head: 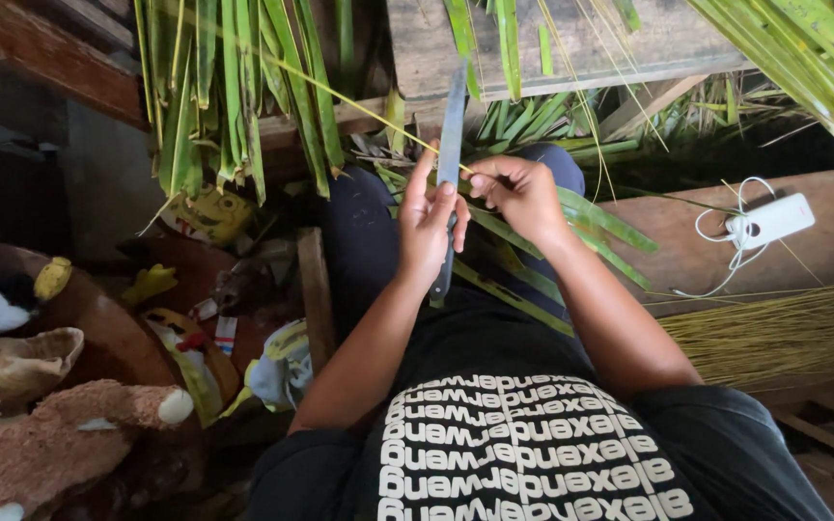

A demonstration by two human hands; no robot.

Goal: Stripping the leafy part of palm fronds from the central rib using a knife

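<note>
left hand [429,230] fingers gripping flat steel knife [450,145] | right hand [523,193] fingers pinching thin leaf midrib [359,106]

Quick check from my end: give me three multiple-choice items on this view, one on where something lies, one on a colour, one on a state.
1. Where does the white power bank with its cable lie?
A. on the wooden surface to the person's right
B. on the person's lap
C. among the soft toys

2. What colour is the bundle of thin sticks lying at the right?
A. blue
B. yellowish tan
C. white

3. How is the knife held?
A. lying loose on the floor
B. gripped in the left hand, blade pointing away from the body
C. gripped in the right hand, blade down

Answers:
1 A, it rests on the brown board beside the right arm.
2 B, the sticks look straw-coloured.
3 B, the left hand wraps the handle while the right hand pinches a thin leaf strip at the blade.
</note>
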